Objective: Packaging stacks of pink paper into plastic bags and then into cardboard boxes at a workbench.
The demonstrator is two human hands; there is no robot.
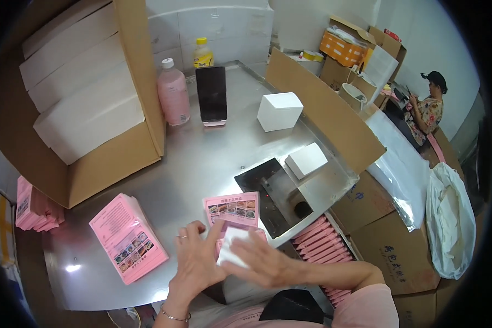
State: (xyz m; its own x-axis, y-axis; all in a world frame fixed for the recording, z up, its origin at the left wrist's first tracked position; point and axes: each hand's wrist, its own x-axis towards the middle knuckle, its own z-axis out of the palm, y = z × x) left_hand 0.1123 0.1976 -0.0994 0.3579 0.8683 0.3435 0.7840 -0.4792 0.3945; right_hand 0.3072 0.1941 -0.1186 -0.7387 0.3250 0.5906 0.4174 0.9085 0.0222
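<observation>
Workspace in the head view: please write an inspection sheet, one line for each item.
Surface: steel table, shiny.
Job's things: white packet on pink box; leaflet stack at left.
Clutter: pink bottle, yellow-capped bottle, dark phone, two white boxes.
Hands: left hand and right hand both on the packet.
Cables: nothing seen.
Surroundings: cardboard cartons; a seated person far right.

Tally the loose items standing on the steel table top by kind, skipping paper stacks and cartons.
Bottles: 2, pink bottle and yellow-capped bottle
White boxes: 2, larger white box and smaller white box
Phone on stand: 1
Total: 5
</observation>
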